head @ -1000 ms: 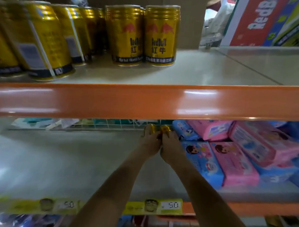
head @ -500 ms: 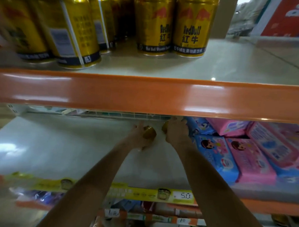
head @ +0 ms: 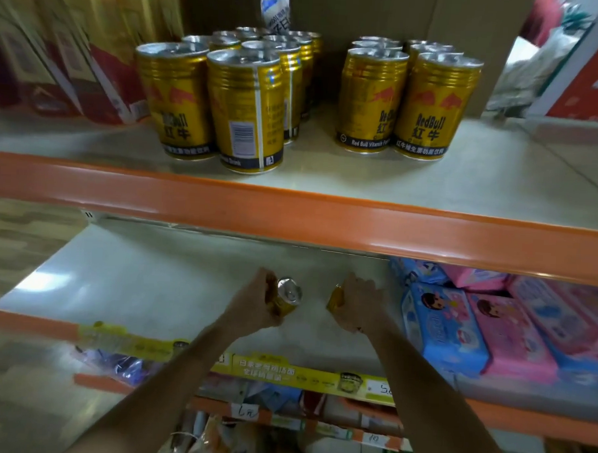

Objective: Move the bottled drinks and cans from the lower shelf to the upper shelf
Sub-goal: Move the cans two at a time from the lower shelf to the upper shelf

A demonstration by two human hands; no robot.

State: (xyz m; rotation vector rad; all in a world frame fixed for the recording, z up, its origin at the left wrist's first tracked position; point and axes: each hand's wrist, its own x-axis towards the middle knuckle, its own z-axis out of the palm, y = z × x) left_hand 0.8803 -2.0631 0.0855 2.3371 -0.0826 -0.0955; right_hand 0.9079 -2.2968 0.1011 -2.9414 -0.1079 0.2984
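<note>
Two gold cans (head: 284,302): left hand's (head: 253,304) silver-topped, right hand's (head: 357,307) mostly hidden.

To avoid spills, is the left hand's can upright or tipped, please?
Tipped: the can, gripped by the left hand, shows a near-round top.

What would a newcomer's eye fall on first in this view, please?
Gold cans stand in two clusters on the upper shelf, above its orange edge. Below, over the lower shelf, the left hand grips a can and the right hand a second can, beside pink and blue packs.
</note>
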